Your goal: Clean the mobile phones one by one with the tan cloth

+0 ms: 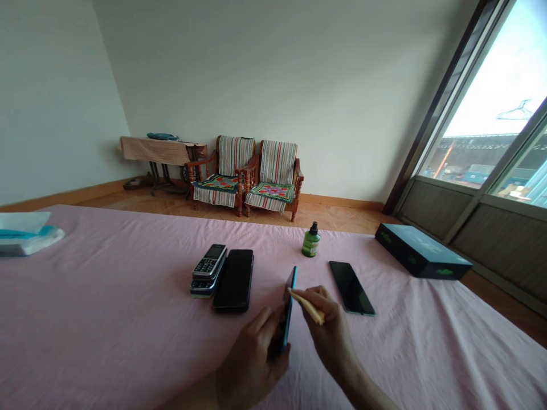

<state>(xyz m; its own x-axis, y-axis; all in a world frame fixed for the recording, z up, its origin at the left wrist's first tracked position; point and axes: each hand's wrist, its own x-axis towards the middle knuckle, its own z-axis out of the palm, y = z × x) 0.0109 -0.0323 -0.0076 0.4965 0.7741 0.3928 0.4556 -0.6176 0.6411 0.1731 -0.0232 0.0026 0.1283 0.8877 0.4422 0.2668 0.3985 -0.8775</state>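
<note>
My left hand (pixel 256 353) grips a smartphone (pixel 293 302) near its lower end. The phone is tilted up on edge, with its thin blue side toward me. In my right hand (pixel 331 324) is a folded yellow cloth (pixel 311 307), pinched between thumb and fingers, its tip touching or very near the phone's edge. To the left lie a black smartphone (pixel 234 280) and a keypad phone (pixel 210 261), which rests on another phone (pixel 203 287). Another dark smartphone (pixel 352 287) lies face up on the right.
A small green spray bottle (pixel 310 243) stands beyond my hands. A black box (pixel 421 250) sits at the right edge of the pink-covered surface (pixel 128 319). At far left is a tissue pack (pixel 28 236). Two wooden chairs (pixel 273 171) stand by the wall.
</note>
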